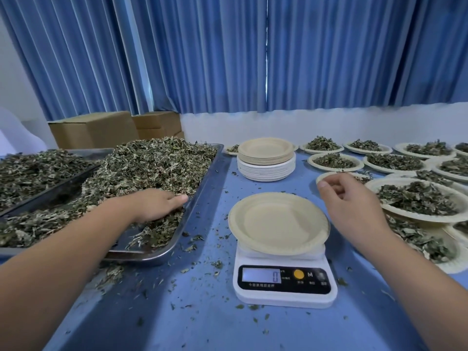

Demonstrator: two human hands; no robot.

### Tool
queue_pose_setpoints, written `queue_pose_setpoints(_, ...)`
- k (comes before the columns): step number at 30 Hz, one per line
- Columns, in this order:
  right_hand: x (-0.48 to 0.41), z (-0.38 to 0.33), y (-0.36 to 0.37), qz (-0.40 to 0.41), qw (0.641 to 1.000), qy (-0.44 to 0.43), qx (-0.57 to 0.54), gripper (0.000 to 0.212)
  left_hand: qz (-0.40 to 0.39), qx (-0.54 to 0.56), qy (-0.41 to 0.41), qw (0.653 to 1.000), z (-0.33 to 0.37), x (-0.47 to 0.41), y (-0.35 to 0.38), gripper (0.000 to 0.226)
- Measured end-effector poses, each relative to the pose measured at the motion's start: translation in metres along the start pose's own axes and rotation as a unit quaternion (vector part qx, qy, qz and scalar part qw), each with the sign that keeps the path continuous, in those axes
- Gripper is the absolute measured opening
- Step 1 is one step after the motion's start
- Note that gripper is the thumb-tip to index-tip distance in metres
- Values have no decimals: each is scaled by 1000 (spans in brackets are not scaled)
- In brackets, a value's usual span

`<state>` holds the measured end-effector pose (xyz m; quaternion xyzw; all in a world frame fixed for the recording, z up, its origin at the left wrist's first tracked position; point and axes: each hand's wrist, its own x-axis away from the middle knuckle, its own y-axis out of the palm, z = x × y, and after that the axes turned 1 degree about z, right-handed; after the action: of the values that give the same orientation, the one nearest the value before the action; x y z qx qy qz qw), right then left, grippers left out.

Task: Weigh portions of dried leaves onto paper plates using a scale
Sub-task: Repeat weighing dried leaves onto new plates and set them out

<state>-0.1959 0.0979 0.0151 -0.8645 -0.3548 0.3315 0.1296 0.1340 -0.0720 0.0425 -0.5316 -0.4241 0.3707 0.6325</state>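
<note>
- Dried leaves (152,168): grey-green, crumpled, heaped in a steel tray (202,188) on the left of the blue table (202,312).
- Left hand (154,205): palm down on the heap, fingertips buried; grip cannot be told.
- Right hand (354,203): above the table, right of the scale (285,287), fingers loosely curled, holding nothing.
- Paper plate (278,222): beige, on the scale; display reads 0.
- Plate stack (266,160): behind the scale.
- Filled plates (428,219): far right, each holding leaves.

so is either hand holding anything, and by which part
Right hand holds nothing, fingers loosely curled. Left hand rests in the dried leaves; whether its fingers grip any cannot be told.
</note>
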Motion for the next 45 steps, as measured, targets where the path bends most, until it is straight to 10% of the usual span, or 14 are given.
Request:
queue_pose_setpoints(9, 5, -4, -4, -6, 1000, -6, -11, 18, -92, 113, 23, 989, 14, 56, 10, 101)
queue_pose_setpoints(22, 12, -11, -9, -15, 1000, -20, -19, 15, 59, 40, 111, 991, 16, 113, 26, 63)
queue_pose_setpoints(30, 12, -10, -11, -21, 1000, -18, -12, 16, 94, 154, 28, 983, 8, 103, 23, 81)
queue_pose_setpoints(36, 12, -10, -11, -24, 999, -16, -12, 16, 70, 244, 17, 967, 2, 91, 11, 31)
queue_pose_setpoints(45, 14, -12, -11, -31, 999, -16, -2, 18, 166, 331, 106, 923, 82, 74, -28, 36)
